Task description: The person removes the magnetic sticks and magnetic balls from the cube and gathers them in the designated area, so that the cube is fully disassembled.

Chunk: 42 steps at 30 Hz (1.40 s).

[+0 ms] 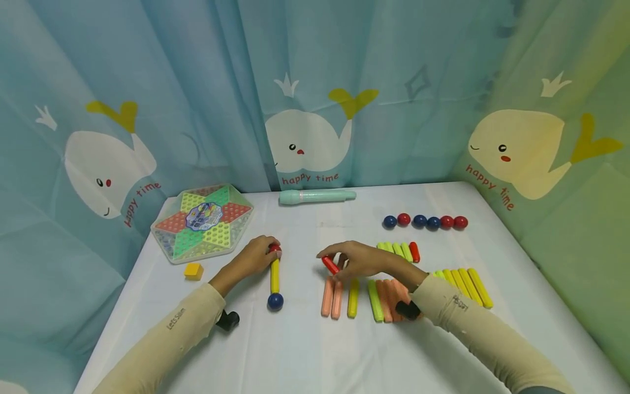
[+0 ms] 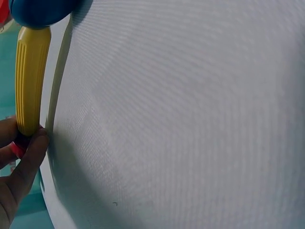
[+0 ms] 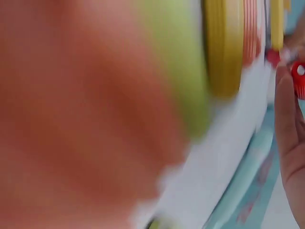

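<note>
My left hand (image 1: 256,256) pinches a red ball (image 1: 275,249) at the far end of a ridged yellow rod (image 1: 275,278). A blue ball (image 1: 275,301) caps the rod's near end, and all three lie in one line on the table. In the left wrist view the fingers close round the joint of red ball and yellow rod (image 2: 31,81). Over the table's middle my right hand (image 1: 363,258) holds a short red rod (image 1: 331,265) between thumb and fingers. The red rod (image 3: 299,78) shows a round hole in its end in the right wrist view. Below it lie two orange rods (image 1: 327,298).
Right of these lie a yellow rod (image 1: 353,300), a green rod (image 1: 375,301) and more rods, partly hidden by the right arm. Red and blue balls (image 1: 419,221) line the back right. A star game board (image 1: 203,221), yellow block (image 1: 193,271) and teal pen-like tube (image 1: 320,196) sit farther off.
</note>
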Motion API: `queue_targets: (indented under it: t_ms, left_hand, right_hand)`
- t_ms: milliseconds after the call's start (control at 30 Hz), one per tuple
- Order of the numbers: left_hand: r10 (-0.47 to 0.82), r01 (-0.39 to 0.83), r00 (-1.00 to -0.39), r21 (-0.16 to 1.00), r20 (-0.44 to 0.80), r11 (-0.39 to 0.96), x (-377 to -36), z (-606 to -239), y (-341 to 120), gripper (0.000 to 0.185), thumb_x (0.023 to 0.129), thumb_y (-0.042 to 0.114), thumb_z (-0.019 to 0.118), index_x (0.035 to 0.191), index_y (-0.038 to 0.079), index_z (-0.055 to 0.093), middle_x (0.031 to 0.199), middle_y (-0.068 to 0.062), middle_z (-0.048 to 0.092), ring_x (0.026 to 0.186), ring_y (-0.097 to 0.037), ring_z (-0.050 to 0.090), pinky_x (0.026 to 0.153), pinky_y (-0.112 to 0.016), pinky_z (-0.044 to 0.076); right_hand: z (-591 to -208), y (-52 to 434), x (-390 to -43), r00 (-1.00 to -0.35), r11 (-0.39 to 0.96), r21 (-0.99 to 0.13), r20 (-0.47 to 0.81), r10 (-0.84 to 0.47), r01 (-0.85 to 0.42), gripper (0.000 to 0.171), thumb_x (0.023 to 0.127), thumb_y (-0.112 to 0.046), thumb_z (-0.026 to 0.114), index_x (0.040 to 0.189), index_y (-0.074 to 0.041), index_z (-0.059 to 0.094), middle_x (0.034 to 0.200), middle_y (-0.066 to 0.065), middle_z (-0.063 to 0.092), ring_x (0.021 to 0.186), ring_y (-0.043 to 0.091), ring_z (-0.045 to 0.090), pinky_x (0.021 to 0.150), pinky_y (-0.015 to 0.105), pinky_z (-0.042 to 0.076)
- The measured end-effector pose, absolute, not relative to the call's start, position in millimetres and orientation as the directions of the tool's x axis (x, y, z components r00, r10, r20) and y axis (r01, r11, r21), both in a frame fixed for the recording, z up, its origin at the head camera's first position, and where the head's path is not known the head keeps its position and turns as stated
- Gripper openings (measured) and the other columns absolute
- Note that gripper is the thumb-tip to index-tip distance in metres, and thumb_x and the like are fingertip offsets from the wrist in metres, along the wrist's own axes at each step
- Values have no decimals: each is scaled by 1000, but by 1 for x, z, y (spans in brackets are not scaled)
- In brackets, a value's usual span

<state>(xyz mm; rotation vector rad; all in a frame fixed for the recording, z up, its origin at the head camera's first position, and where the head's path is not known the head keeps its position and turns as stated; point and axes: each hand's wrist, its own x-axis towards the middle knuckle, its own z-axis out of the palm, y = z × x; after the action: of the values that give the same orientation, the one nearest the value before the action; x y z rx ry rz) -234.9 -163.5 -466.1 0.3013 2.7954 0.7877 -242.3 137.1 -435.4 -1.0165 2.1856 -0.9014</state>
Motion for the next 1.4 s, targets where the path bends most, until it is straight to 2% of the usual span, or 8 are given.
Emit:
queue_targets:
  t_ms: [133, 300, 467, 600, 767, 1067, 1400]
  left_hand:
    - [254, 128, -953, 543, -164, 830, -235, -466, -163, 28, 99, 21, 64, 122, 3, 66, 105, -10, 62, 93, -20, 55, 87, -37, 50]
    - [258, 133, -953, 542, -161, 830, -235, -465, -164, 28, 99, 21, 64, 121, 3, 66, 106, -9, 63, 93, -20, 55, 87, -38, 50]
    - [253, 125, -952, 539, -170, 833, -234, -464, -165, 30, 99, 21, 65, 123, 4, 66, 107, -9, 63, 94, -20, 55, 89, -39, 50]
    - [247, 117, -953, 540, -176, 833, -234, -463, -166, 30, 99, 21, 65, 124, 4, 65, 108, -9, 62, 95, -21, 55, 90, -39, 50]
    - [251, 118, -952, 544, -176, 831, -234, -463, -165, 30, 99, 21, 64, 124, 4, 65, 107, -9, 62, 95, -21, 55, 89, -39, 50]
    - [267, 144, -951, 544, -154, 827, -234, -464, -165, 30, 99, 22, 65, 123, 4, 66, 105, -9, 62, 93, -21, 55, 87, -39, 50]
    - [260, 140, -953, 535, -155, 833, -235, -465, -163, 31, 99, 22, 65, 124, 4, 66, 105, -8, 62, 92, -20, 55, 86, -38, 50]
  right_hand:
    - [-433, 185, -250, -611, 500, -768, -183, -770, -400, 62, 87, -7, 76, 143, -2, 52, 132, 19, 59, 98, 19, 67, 85, 28, 55]
    - [-433, 249, -258, -744, 616, -699, -180, -643, -363, 59, 88, -18, 78, 140, -3, 53, 120, 13, 63, 99, 20, 64, 84, 27, 55]
    - [-434, 302, -262, -825, 703, -651, -207, -526, -285, 63, 90, -22, 76, 140, 1, 47, 116, 16, 64, 99, 24, 63, 85, 39, 58]
    - [-438, 328, -264, -839, 772, -584, -264, -475, -253, 67, 91, -29, 76, 140, 3, 45, 118, 19, 64, 102, 26, 62, 89, 47, 56]
    - [-443, 341, -269, -857, 833, -510, -310, -412, -215, 66, 90, -31, 76, 140, 2, 48, 115, 18, 64, 100, 25, 60, 89, 47, 56]
    - [-445, 339, -273, -820, 848, -493, -393, -416, -194, 69, 87, -34, 79, 140, -1, 50, 112, 14, 63, 98, 24, 58, 89, 46, 55]
    - [-446, 339, -274, -814, 839, -511, -399, -423, -186, 71, 87, -30, 79, 143, 0, 47, 114, 15, 64, 102, 25, 59, 91, 48, 56]
